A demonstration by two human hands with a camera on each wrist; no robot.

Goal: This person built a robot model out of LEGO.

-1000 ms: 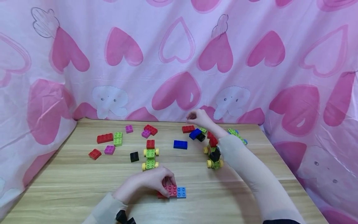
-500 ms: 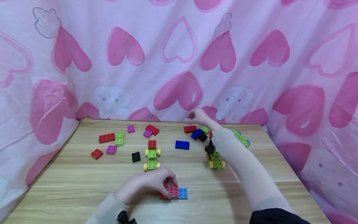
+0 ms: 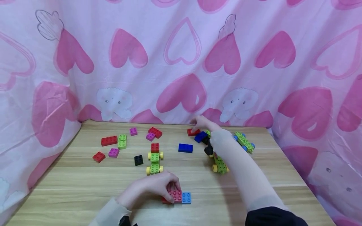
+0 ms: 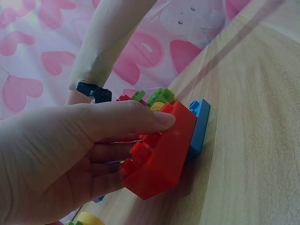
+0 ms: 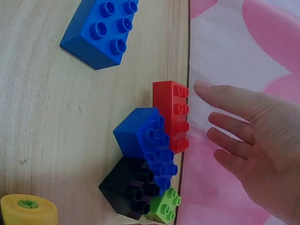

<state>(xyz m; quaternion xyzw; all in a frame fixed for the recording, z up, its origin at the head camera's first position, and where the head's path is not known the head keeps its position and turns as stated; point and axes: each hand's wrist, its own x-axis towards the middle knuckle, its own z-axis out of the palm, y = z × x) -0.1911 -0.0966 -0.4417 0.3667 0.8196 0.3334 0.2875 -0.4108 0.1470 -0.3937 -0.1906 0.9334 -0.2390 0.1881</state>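
My left hand [image 3: 159, 186] rests on the wooden table [image 3: 70, 188] near its front edge and grips a red brick [image 3: 173, 196] joined to a light blue brick [image 3: 186, 197]. In the left wrist view the thumb lies on top of the red brick [image 4: 161, 154], with the other fingers [image 4: 108, 154] curled against its studded side. The light blue brick [image 4: 200, 124] shows behind it. My right hand [image 3: 201, 123] reaches to the far edge with straight, spread fingers, just over a red brick [image 3: 193, 132]. The right wrist view shows the hand [image 5: 253, 140] holding nothing, close beside that red brick [image 5: 171, 115].
A blue brick [image 5: 143, 136], a black brick [image 5: 124, 187] and a small green brick [image 5: 164, 208] crowd the red one. A flat blue brick [image 3: 185, 148] and three green wheeled models [image 3: 154, 162] [image 3: 220, 164] [image 3: 244, 142] stand mid-table. Loose bricks [image 3: 109, 140] lie far left. Pink curtain [image 3: 181, 62] surrounds the table.
My right hand has dropped lower toward the red brick at the far edge, and its forearm now crosses the right wheeled model. My left hand has kept its hold.
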